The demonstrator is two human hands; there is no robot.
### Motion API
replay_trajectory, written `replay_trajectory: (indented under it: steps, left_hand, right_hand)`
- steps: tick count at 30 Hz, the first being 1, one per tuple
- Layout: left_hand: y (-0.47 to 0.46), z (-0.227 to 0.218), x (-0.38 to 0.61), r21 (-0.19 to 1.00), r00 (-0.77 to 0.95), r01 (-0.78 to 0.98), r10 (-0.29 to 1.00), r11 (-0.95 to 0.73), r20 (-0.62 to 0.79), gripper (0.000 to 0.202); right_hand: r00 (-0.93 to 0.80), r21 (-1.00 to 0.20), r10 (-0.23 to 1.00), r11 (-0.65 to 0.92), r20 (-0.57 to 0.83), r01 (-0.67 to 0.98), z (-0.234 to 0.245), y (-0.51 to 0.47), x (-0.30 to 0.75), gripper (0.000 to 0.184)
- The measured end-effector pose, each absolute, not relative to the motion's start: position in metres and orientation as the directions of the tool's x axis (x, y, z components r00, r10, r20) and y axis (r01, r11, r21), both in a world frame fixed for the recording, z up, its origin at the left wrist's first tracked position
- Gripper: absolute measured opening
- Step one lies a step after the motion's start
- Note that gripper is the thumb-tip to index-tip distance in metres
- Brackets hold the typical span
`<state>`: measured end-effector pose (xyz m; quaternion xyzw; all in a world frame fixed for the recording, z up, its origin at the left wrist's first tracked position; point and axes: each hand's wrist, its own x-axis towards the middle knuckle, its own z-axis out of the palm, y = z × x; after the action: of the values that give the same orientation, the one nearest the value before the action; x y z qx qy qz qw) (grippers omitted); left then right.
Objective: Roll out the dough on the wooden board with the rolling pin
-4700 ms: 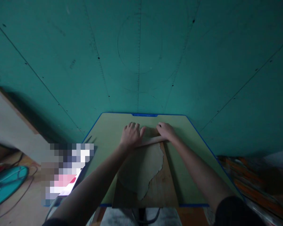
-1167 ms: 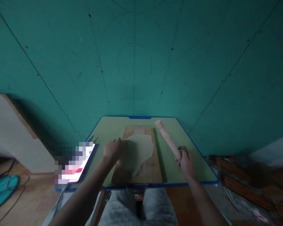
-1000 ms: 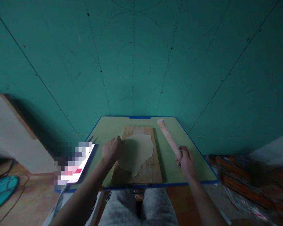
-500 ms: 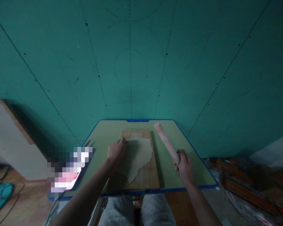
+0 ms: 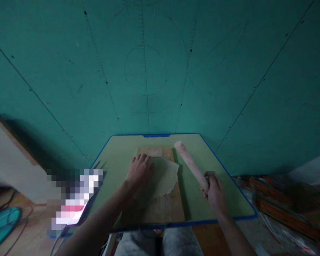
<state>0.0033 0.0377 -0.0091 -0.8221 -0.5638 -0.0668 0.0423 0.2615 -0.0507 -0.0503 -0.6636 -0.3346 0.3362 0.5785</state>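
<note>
A thin, pale sheet of rolled dough [image 5: 164, 177] with a ragged edge lies on a wooden board [image 5: 168, 209]. My left hand [image 5: 140, 170] rests palm down on its upper left part, fingers stretched out over it. The left part of the sheet is hidden under my hand and forearm. Off the board to the right, my right hand [image 5: 214, 190] is wrapped round the near end of a wooden rolling pin [image 5: 192, 165]. The pin slants up to the left, its far end near the board's upper right corner, apart from the dough.
The board lies on a pale green table [image 5: 120, 145] with a blue rim. A lit, blurred-out device [image 5: 76, 204] stands at the table's left edge, with a cable below. A green wall [image 5: 160, 71] rises directly behind. Wooden pieces [image 5: 285, 209] lie on the floor at right.
My left hand has shifted right, its fingers now stretched out on the dough. The sheet has turned, its lower point gone and its right edge farther right. The rolling pin stays in my right hand.
</note>
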Motion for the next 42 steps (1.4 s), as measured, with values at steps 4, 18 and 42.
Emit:
replay_trajectory:
  steps: [4, 18, 42]
  left_hand:
    - [0.024, -0.019, 0.036, 0.063, 0.401, 0.908, 0.903, -0.414, 0.154, 0.035]
    - [0.019, -0.037, 0.051, 0.213, 0.506, 0.815, 0.841, -0.539, 0.191, 0.061]
    - [-0.021, -0.031, -0.066, 0.106, 0.167, 0.977, 0.973, -0.185, 0.162, 0.048]
  right_hand:
    - [0.541, -0.993, 0.84, -0.097, -0.046, 0.067, -0.051, -0.051, 0.263, 0.028]
    - [0.546, -0.989, 0.837, -0.096, -0.021, 0.11, -0.048, -0.053, 0.264, 0.024]
    - [0.541, -0.984, 0.841, -0.103, -0.009, 0.144, -0.041, -0.052, 0.259, 0.03]
